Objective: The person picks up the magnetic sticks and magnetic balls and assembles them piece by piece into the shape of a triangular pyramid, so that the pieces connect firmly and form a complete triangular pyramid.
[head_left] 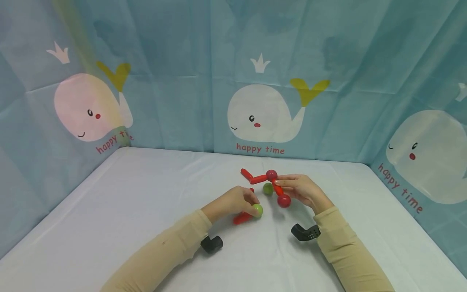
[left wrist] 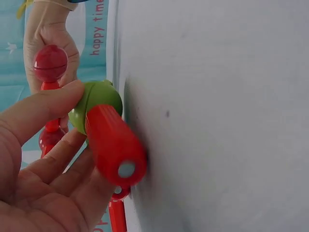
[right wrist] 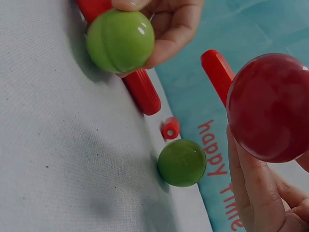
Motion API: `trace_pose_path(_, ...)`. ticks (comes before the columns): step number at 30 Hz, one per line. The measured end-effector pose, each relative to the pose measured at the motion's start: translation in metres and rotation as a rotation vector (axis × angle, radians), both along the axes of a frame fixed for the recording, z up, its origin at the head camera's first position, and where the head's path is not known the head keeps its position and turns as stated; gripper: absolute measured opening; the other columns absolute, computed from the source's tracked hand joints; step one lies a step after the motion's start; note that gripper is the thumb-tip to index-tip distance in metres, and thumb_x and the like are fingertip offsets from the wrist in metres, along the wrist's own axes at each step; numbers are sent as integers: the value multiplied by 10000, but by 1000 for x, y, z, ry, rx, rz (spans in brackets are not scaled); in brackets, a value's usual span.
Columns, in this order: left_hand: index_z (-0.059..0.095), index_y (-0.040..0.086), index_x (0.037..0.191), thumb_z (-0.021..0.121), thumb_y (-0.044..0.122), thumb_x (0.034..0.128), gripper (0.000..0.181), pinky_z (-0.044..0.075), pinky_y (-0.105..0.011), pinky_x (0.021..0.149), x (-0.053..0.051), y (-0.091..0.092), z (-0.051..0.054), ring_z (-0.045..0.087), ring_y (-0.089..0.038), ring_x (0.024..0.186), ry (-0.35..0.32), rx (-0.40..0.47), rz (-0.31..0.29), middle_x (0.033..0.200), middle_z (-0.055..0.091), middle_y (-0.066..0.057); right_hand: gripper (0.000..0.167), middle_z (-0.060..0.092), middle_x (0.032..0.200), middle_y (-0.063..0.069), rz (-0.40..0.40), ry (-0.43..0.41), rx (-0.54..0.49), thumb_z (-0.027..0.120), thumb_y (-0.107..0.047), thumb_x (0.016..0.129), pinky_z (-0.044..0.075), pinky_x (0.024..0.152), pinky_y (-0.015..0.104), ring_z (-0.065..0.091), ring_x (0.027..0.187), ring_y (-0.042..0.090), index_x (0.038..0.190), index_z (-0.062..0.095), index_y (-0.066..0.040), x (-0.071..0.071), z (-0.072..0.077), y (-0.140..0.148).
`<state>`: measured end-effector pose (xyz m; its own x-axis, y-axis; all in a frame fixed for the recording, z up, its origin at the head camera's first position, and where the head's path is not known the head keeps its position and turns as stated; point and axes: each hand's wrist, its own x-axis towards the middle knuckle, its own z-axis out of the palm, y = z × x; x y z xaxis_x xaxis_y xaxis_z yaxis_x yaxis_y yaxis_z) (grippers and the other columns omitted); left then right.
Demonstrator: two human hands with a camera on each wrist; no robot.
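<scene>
Head view: left hand (head_left: 238, 200) pinches light green ball (head_left: 257, 210) with thumb and fingers, mid-table; contact with table (head_left: 109, 227) unclear. Left wrist view: short rod (left wrist: 113, 142) joined to that ball, pointing at camera. Right hand (head_left: 303, 190) pinches held rod (head_left: 278, 189), near red ball (head_left: 284, 200) at one end, far red ball (head_left: 271, 174) at the other. Side rod (head_left: 259, 179) runs left from far red ball; end rod (head_left: 246, 174) just beside, joint unclear. Dark green ball (head_left: 268, 189) sits on table between the hands. Beige sleeves (head_left: 171, 247) on both arms.
</scene>
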<state>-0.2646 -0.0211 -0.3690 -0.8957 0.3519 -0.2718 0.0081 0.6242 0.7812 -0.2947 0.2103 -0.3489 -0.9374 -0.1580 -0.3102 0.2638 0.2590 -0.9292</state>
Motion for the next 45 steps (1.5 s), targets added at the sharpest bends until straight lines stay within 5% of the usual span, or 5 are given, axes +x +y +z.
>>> trace_pose_path(4,718,203,985,834,225,793,225,548,-344,853,2,-2,-1,595,-159,948,22,-34,-45,990,690,35,565,718,1187,54,0,-1,-1,685,-262,940,580,857,246,688,932,97,1406,522,13,0,-1,0)
trace_pose_path(17,690,132,703,867,186,752,192,428,-214,573,8,-5,2,525,-129,658,107,-185,-14,672,614,1,557,701,1206,81,-3,1,24,692,-252,935,583,849,250,684,921,100,1398,530,11,0,-1,-4)
trace_pose_path(32,729,141,834,839,141,782,122,523,-260,705,9,-8,6,555,-157,815,98,-252,-20,832,628,-1,550,728,1129,41,-9,-6,-6,692,-238,936,584,835,238,690,906,94,1394,531,19,0,-1,-3)
trace_pose_path(40,705,160,1188,840,268,792,433,557,-340,893,7,12,6,653,-150,1011,172,-117,-186,1087,713,5,568,737,1114,3,-8,4,-16,691,-259,936,579,849,234,686,919,81,1402,523,20,1,0,2)
trace_pose_path(45,736,187,1156,835,242,799,374,545,-261,866,10,29,7,677,-86,998,164,-41,-309,1094,737,56,556,748,1038,-39,7,19,-56,677,-233,946,580,839,226,695,909,62,1400,514,45,2,1,4)
